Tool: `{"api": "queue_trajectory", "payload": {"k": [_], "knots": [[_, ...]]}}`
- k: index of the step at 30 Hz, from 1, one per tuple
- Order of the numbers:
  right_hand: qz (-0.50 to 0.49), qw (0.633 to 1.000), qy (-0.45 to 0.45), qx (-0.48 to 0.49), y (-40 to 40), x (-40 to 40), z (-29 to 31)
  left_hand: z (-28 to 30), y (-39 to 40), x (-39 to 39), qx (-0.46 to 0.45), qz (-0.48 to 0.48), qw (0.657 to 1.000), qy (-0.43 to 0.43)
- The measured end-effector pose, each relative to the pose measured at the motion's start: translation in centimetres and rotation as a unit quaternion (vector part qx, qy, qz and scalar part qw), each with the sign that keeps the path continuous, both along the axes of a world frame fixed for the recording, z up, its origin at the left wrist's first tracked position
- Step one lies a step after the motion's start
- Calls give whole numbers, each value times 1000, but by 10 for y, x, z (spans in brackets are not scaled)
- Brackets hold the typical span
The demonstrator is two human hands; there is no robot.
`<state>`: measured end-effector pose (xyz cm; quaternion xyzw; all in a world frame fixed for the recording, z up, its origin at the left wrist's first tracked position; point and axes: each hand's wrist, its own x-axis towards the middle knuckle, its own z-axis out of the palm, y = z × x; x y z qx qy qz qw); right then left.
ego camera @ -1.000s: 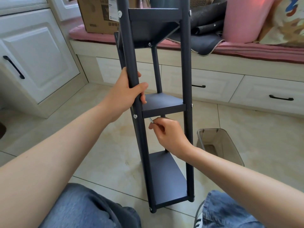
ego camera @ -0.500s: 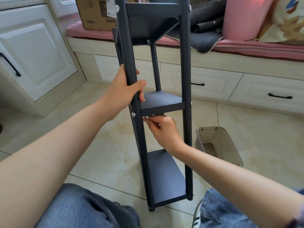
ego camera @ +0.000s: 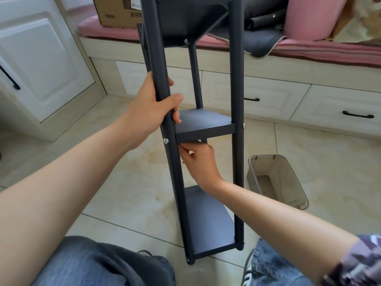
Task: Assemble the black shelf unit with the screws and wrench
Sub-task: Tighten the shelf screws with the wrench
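A black shelf unit (ego camera: 206,129) stands upright on a tiled floor (ego camera: 123,193), between the knees of a seated person in jeans. It has round posts and three flat shelves: one at the top edge of view, one in the middle, one at the bottom. Silver screw heads (ego camera: 165,140) show where the shelves meet the posts. The left hand (ego camera: 153,108) is wrapped round the front left post just above the middle shelf, thumb across the front of the post. The right hand (ego camera: 199,162) reaches up under the middle shelf, fingers curled and fingertips pressed together against its underside near the left post; whether it holds a wrench or screw cannot be seen. A clear plastic bin (ego camera: 276,180) sits on the floor just right of the unit. Behind are white drawers (ego camera: 329,108) under a pink-cushioned bench (ego camera: 309,50) with a cardboard box (ego camera: 117,13)
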<state>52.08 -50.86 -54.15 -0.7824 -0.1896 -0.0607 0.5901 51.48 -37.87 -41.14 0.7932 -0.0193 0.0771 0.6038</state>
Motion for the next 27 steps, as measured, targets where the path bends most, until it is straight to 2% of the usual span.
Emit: {"api": "queue_trajectory", "payload": {"k": [9, 14, 18, 22, 27], "knots": [[-10, 1000, -24, 11, 7, 4, 1, 1, -1, 0, -6, -3, 1000, 1], [12, 1000, 16, 19, 0, -1, 1, 3, -1, -1, -6, -2, 1000, 4], [19, 998, 38, -35, -14, -13, 2, 3, -2, -5, -10, -5, 1000, 7], [23, 996, 73, -43, -28, -23, 5, 4, -2, -8, 1, -10, 1000, 11], [10, 998, 61, -28, -31, -35, 16, 5, -3, -9, 4, -3, 1000, 13]]}}
